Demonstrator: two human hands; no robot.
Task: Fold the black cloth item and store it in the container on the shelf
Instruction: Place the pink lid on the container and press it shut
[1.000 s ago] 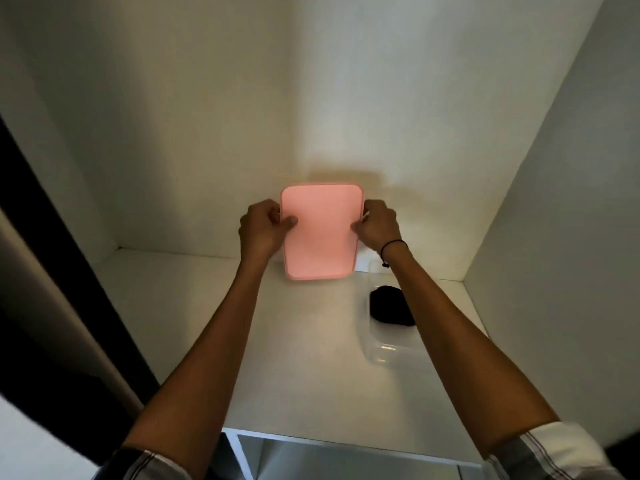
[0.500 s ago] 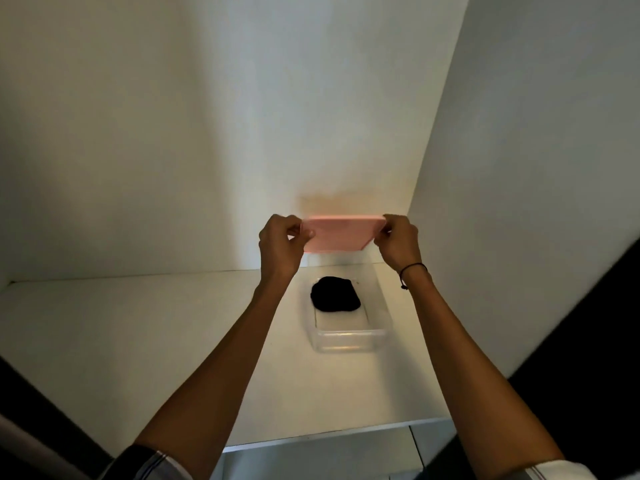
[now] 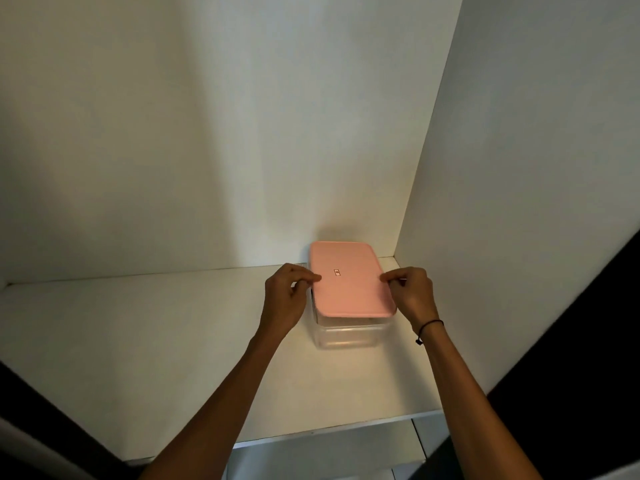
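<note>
A clear plastic container stands on the white shelf near the back right corner. A pink lid lies flat on top of it and covers the opening. The black cloth item is hidden under the lid. My left hand pinches the lid's left edge with thumb and fingertips. On the opposite side my right hand, with a black band at the wrist, pinches the right edge.
White walls close in the shelf at the back and on the right. The shelf's front edge runs below my forearms, with a lower compartment beneath it. A dark door edge shows at lower left.
The pink lid went from held upright in the air, to tilted over the open container, to lying flat on it. The black cloth inside is now covered.
</note>
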